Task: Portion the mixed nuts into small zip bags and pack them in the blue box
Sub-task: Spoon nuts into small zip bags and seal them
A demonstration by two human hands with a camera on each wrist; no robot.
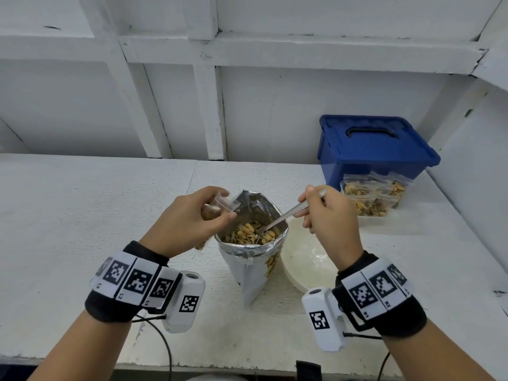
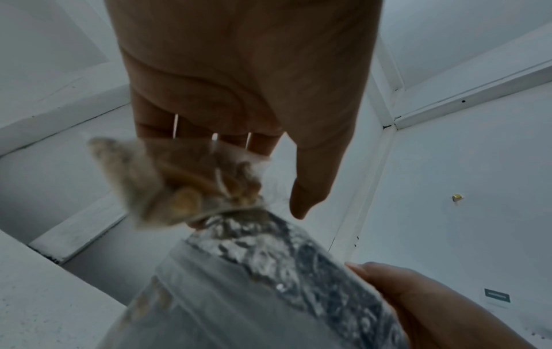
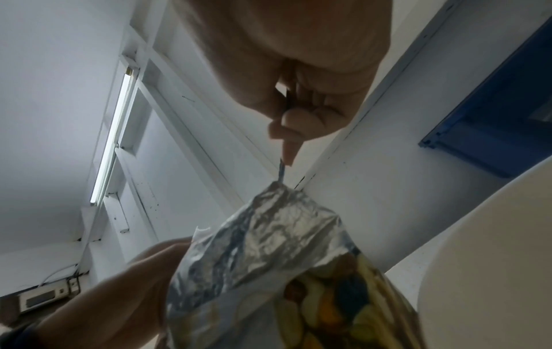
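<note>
Lighting even and cool; head view sharp, both wrist views dim and soft.

Head view: diffuse light, faint shadows below the left hand (image 1: 189, 218), straight edges bowed toward the frame borders. Left wrist view: small zip bag (image 2: 167, 181) at the fingertips smeared by blur. Right wrist view: lit tube lamp (image 3: 112, 144) left of the right hand (image 3: 298, 78), glare on foil bag (image 3: 269, 248).
</note>
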